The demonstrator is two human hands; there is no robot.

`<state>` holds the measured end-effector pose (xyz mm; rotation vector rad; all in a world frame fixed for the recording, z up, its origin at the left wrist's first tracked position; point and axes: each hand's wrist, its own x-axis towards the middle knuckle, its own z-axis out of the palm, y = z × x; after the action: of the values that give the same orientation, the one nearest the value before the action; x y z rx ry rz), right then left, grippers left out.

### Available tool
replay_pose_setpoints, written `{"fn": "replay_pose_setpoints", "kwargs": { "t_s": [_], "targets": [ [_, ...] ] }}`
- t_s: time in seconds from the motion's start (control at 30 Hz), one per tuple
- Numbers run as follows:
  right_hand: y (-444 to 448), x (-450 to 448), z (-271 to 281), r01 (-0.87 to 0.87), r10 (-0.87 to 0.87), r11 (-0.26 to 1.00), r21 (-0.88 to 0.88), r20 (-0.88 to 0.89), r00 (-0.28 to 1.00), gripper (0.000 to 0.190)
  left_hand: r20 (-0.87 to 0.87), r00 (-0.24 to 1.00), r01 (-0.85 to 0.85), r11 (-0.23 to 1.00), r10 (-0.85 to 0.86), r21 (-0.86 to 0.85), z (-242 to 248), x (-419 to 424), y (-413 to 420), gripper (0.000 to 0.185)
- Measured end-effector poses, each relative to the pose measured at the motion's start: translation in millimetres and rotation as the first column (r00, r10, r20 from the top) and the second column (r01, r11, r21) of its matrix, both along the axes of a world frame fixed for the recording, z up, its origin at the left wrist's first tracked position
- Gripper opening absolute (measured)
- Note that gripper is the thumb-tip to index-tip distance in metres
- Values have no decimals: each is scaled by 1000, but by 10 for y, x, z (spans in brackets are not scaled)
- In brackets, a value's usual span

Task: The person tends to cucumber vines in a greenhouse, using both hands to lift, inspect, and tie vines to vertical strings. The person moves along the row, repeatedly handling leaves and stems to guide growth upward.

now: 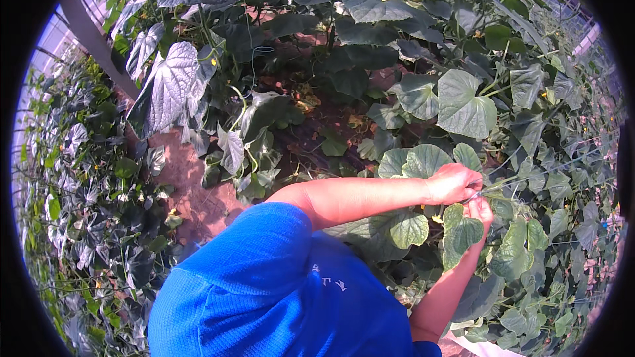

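Both of my hands meet at the right among the broad leaves of a cucumber vine. My left hand [457, 182] reaches across from above, its fingertips pinched together. From below comes my right hand [480, 212], with its fingers curled up against the left fingertips. A thin green vine stem [502, 184] runs into the fingers of both hands. Something small and pale shows between the fingertips, too small to name. One cucumber leaf [461, 235] hangs in front of my right wrist. More leaves [426, 161] spread behind my left hand.
Dense cucumber plants [74, 198] stand at the left, across a strip of reddish soil [198, 198]. A thin twine [250, 49] hangs down at the upper middle. A grey post [94, 34] slants at the upper left. A white sheet [476, 344] lies at the lower right.
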<state>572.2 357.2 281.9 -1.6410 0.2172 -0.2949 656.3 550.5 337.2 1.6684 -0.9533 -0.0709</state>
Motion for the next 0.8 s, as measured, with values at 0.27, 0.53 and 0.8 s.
{"fn": "replay_pose_setpoints", "kwargs": {
  "t_s": [0.27, 0.53, 0.8],
  "targets": [
    [602, 22, 1750, -194, 231, 973, -126, 563, 793, 63, -212, 863, 394, 873, -459, -288, -118, 33, 188, 10],
    [1381, 99, 1818, 655, -149, 704, -273, 845, 513, 40, -521, 850, -74, 958, -85, -277, -166, 358, 262, 13],
    [2893, 338, 1230, 118, 487, 748, -653, 661, 571, 18, 200, 946, -281, 952, 254, 121, -560, 457, 2457, 51]
  ]
}}
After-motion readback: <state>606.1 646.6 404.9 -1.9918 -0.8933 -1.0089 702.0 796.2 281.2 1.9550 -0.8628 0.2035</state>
